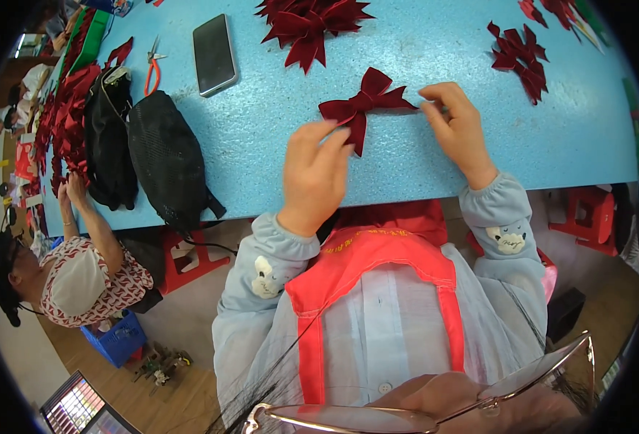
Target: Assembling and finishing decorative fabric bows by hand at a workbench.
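A dark red velvet ribbon bow (368, 103) lies on the blue table in front of me, its loops and tails spread. My left hand (313, 173) is at the bow's lower left side, its fingertips touching or just over the left loop and lower tail. The fingers look apart and slightly blurred. On the other side, my right hand (458, 126) hovers by the tip of the right tail. Its thumb and forefinger are bent with a gap between them, and nothing shows in them.
Beyond the bow lies a pile of red bows (312, 25); more bows (522, 61) lie at the right. A phone (215, 55), orange-handled pliers (153, 69) and black pouches (164, 155) are at the left. Another person (88, 278) handles red ribbon pieces (70, 119) there.
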### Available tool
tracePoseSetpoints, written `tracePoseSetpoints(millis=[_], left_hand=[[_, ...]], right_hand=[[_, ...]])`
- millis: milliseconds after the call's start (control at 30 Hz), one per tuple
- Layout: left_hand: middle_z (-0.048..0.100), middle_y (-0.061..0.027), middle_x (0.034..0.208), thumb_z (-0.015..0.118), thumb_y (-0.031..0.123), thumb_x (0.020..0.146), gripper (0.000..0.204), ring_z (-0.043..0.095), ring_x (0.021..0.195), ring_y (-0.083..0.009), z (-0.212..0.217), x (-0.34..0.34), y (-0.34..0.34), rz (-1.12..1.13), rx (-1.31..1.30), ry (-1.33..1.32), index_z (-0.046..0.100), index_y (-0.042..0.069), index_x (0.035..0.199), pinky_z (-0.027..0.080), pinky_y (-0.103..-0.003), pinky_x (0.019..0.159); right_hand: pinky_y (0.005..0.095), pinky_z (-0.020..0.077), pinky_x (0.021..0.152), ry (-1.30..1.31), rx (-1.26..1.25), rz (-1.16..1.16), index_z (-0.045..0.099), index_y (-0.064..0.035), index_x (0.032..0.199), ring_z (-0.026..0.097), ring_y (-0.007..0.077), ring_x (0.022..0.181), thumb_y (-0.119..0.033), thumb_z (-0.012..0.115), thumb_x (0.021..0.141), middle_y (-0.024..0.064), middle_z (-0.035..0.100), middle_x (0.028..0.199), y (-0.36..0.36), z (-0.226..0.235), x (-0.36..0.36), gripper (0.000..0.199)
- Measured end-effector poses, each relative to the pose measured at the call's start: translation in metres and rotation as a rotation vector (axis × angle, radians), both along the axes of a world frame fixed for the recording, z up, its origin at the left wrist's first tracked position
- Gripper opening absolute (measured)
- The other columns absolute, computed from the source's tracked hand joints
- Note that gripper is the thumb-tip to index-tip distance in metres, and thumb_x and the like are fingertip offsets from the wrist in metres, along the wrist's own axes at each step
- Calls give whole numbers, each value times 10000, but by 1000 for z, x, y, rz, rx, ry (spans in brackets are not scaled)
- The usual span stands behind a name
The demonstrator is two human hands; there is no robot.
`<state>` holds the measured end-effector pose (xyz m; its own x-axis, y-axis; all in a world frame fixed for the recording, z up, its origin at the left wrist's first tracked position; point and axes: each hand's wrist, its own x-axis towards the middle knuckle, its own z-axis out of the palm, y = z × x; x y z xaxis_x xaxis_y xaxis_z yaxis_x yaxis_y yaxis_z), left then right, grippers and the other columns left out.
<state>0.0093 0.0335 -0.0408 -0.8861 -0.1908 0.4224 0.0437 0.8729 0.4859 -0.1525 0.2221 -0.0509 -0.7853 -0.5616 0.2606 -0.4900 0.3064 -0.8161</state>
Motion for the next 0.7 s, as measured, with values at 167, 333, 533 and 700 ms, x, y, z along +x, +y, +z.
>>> tracePoseSetpoints(millis=[167, 333, 533, 700], left_hand=[[371, -179, 1422, 686, 342, 781, 688, 342, 1326, -345, 7, -32, 16, -151, -182, -178, 442, 0, 1326, 273, -503, 1071], [254, -195, 1487, 624, 469, 794, 787, 238, 1381, -353, 1, -27, 8, -281, -206, -337, 364, 30, 1394, 182, -561, 1090], [212, -203, 1501, 655, 406, 795, 768, 211, 1390, -367, 6, -20, 5, -229, -214, -314, 356, 40, 1400, 169, -573, 1089], [314, -213, 1442, 683, 319, 793, 636, 315, 1323, -385, 7, 7, -5, -141, -180, -304, 461, 65, 1332, 254, -527, 1059]], right_hand=[[291, 476, 682, 469, 198, 172, 620, -77, 1059, 579, 228, 851, -55, 680, 754, 79, 583, 967, -3, -1, 0, 311], [379, 480, 777, 449, 269, 270, 626, -68, 1050, 568, 294, 940, -73, 694, 736, 90, 583, 1014, 8, -1, -6, 321], [433, 444, 861, 689, 211, 273, 611, -61, 1105, 555, 290, 1002, -130, 657, 792, 85, 586, 1076, -20, 23, -7, 324], [406, 417, 899, 761, 303, 310, 590, -60, 1140, 537, 276, 1034, -192, 611, 839, 82, 590, 1104, -23, 3, -2, 329]])
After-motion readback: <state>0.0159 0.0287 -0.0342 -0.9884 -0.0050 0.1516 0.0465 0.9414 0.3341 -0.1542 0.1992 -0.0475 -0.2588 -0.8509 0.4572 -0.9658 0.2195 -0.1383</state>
